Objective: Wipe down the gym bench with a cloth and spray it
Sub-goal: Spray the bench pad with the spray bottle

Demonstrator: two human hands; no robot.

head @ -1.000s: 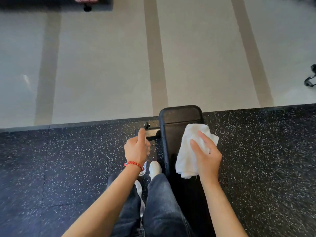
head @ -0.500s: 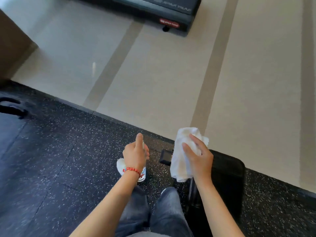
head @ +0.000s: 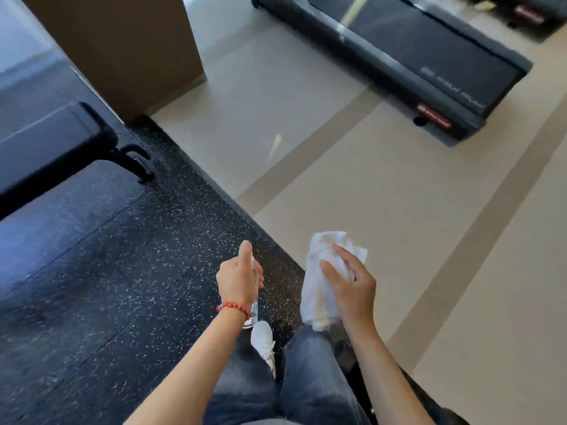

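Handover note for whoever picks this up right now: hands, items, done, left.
Left hand: closed around the spray bottle, index finger up on the nozzle, held over the speckled rubber floor.
Right hand: gripping the white cloth, which hangs bunched in the air and touches nothing.
Bench: only a dark edge shows by the right leg, at the lower right. Another black bench sits at far left.
Done: cannot tell from this view whether any wiping is finished.
Left: bring cloth and spray to the bench pad, spray, wipe.
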